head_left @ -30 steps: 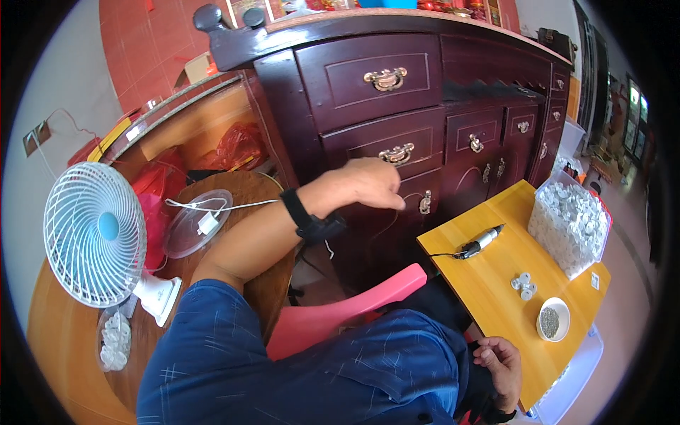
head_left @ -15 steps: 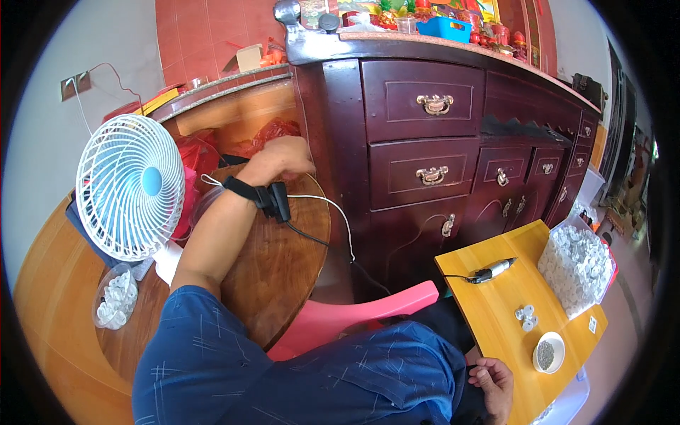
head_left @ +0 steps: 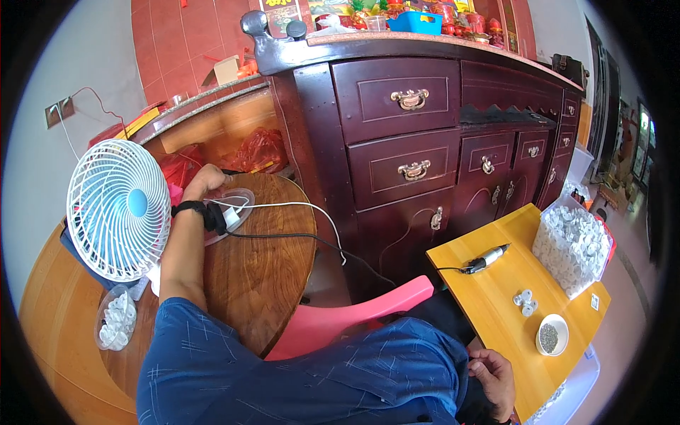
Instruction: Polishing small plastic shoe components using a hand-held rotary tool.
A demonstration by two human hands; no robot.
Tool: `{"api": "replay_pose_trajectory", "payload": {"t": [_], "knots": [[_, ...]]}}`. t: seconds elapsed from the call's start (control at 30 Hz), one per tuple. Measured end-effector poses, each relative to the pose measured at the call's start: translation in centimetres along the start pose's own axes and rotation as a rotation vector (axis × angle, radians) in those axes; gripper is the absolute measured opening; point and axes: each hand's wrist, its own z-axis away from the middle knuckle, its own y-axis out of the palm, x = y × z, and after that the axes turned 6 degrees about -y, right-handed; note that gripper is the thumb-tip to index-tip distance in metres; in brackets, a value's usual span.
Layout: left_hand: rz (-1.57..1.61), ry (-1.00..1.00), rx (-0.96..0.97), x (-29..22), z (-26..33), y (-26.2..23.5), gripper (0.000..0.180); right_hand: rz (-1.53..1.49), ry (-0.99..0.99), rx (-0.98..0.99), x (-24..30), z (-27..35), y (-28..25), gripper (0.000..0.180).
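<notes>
My left hand (head_left: 206,181) reaches across the round wooden table (head_left: 273,248) to its far left edge, beside a white fan (head_left: 120,205). Its fingers are mostly hidden, so I cannot tell what they touch. A dark strap circles that wrist. Next to it, a clear plastic dish (head_left: 244,200) holds a white plug-like block (head_left: 231,217), with a white cable (head_left: 297,204) running off to the right. My right hand (head_left: 494,382) rests by the near left edge of the small yellow table (head_left: 489,283), its fingers curled closed; whatever they hold, if anything, is hidden.
The small table carries a pen-shaped electric tool (head_left: 485,260), several white plastic pieces (head_left: 525,302), a white bowl (head_left: 562,331) of small grey bits and a full clear bin (head_left: 574,244). A pink chair (head_left: 361,312) and dark wooden cabinet (head_left: 404,152) stand between and behind.
My left hand has moved left across the round table, toward the fan. The clear dish and white block, largely covered before, now show. The view has shifted slightly; my right hand stays put.
</notes>
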Motion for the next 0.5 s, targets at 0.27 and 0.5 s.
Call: {"api": "replay_pose_trajectory", "payload": {"t": [0.27, 0.5], "knots": [[0.306, -0.015, 0.054, 1.5, 2.8, -0.4, 0.023, 0.044, -0.003, -0.002, -0.5, -0.1, -0.2, 0.02], [0.365, -0.058, 0.154, 2.1, 3.9, -1.7, 0.027, 0.076, 0.0, -0.004, -0.9, -0.2, -0.4, 0.019]]}}
